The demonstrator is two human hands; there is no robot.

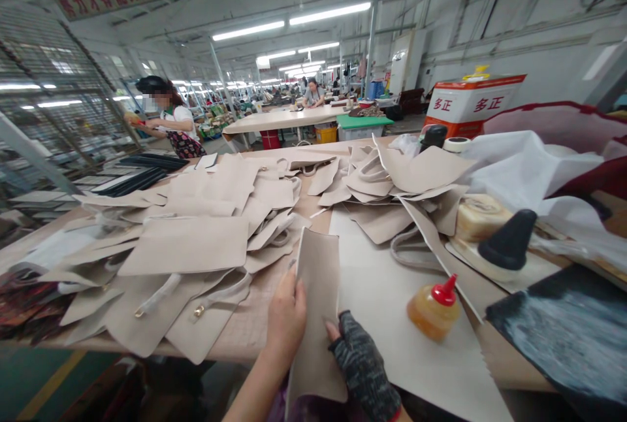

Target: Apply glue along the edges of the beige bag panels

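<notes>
A beige leather panel [318,278] is held upright and slightly curved at the table's near edge. My bare left hand [288,308] grips its left edge, thumb on the near face and the fingers partly hidden. On the opposite edge is my right hand [365,360] in a dark grey fingerless glove, its thumb on the panel and the other fingers out of sight. To the left lies a heap of beige bag panels [189,242], several with handles and gold-coloured fittings. A second pile of panels [406,177] lies to the right.
A red-capped glue bottle [435,311] stands on a pale sheet [377,285] to the right. Beyond it are a black cone-shaped object [509,242], a dark smeared board [563,330] and a large tin [473,105]. Two people [179,121] work farther back.
</notes>
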